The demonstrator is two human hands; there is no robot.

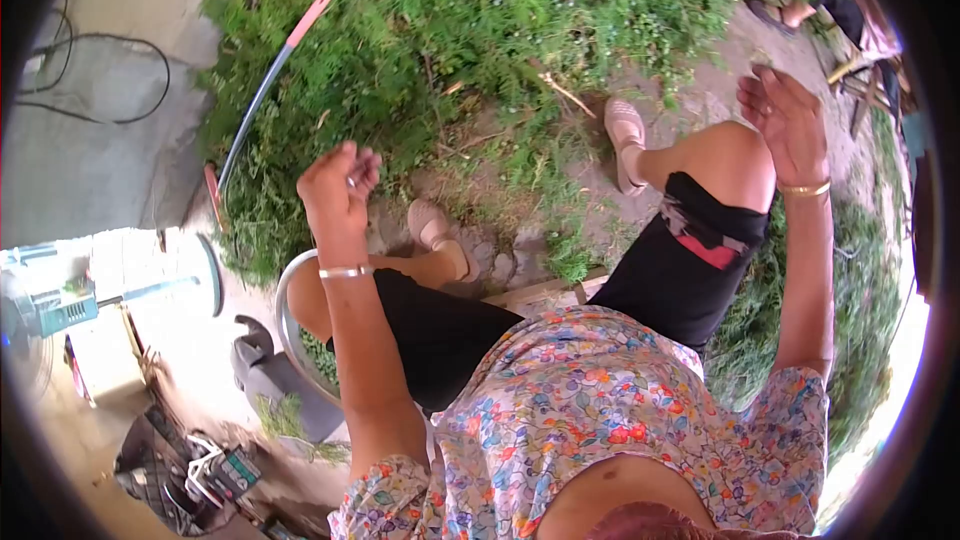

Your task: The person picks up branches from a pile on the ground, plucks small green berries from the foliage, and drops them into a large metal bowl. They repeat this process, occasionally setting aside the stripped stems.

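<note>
My left hand (pixel 340 185), with a silver bangle at the wrist, is raised over my left knee. Its fingers are curled in; a small glint shows at them, and whether they hold anything is hidden. Above my right knee is my right hand (pixel 787 125), a gold bangle on its wrist. Its fingers are loosely bent and apart from the thumb, with nothing seen in them. Cut green conifer branches (pixel 450 50) with small pale cones lie in a heap beyond my feet. A pale round rim (pixel 283 305) shows beside my left knee, with bits of green inside it.
A curved grey rod with a pink grip (pixel 262 90) lies on the heap's left side. Standing at left is a blue fan (pixel 70 315). A dark bag (pixel 155 470) and grey seat-like object (pixel 290 390) are lower left. Another person's foot (pixel 770 15) shows upper right.
</note>
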